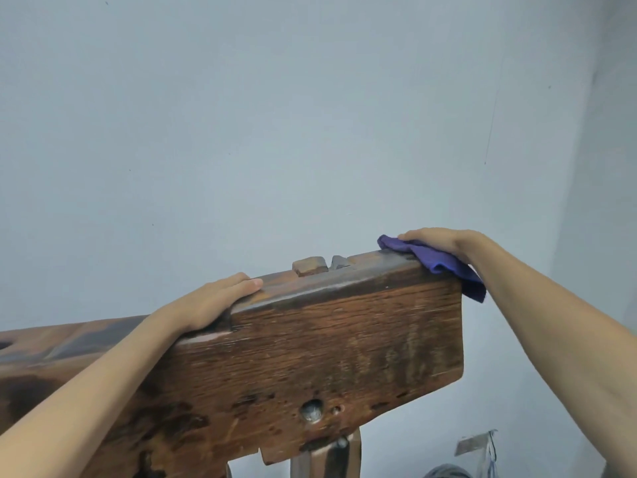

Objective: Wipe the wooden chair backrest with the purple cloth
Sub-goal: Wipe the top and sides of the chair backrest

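Note:
A thick, dark wooden chair backrest (344,346) slants up from lower left to right across the view. Its worn face shows pits and a round hole. My right hand (437,241) presses the purple cloth (444,263) flat onto the top right corner of the backrest. Part of the cloth hangs over the right end. My left hand (210,301) rests on the top edge further left, fingers laid over the wood and gripping it. A small wooden peg (310,265) sticks up from the top edge between my hands.
A plain pale blue-grey wall (275,115) fills the background close behind the chair. A wooden leg or post (327,457) shows below the backrest. A grey object and some debris (475,450) lie on the floor at lower right.

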